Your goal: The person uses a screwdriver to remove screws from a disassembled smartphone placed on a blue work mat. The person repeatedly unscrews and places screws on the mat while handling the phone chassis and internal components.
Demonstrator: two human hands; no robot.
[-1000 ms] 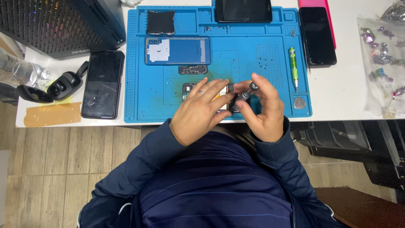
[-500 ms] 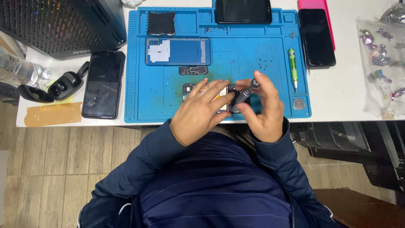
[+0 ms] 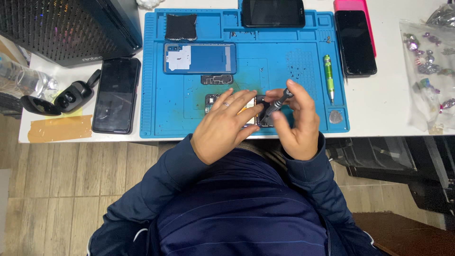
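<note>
An opened phone (image 3: pixel 211 100) lies near the front edge of the blue work mat (image 3: pixel 161 114), mostly hidden under my hands. My left hand (image 3: pixel 226 124) rests flat on it, fingers spread, a ring on one finger. My right hand (image 3: pixel 295 121) grips a dark precision screwdriver (image 3: pixel 276 104), tilted with its tip down on the phone's right part. Further back on the mat lie a blue phone back cover (image 3: pixel 199 58) and a small dark bracket (image 3: pixel 216 79).
A green screwdriver (image 3: pixel 328 76) and a round grey disc (image 3: pixel 335 116) lie at the mat's right. Black phones sit at left (image 3: pixel 116 94), top (image 3: pixel 272 13) and right (image 3: pixel 355 41). Black earbuds case (image 3: pixel 71 96), computer case (image 3: pixel 66 28), bag of small parts (image 3: pixel 429 71).
My right hand has tilted the screwdriver and shifted its tip slightly on the phone. My left hand has stayed pressed on the phone.
</note>
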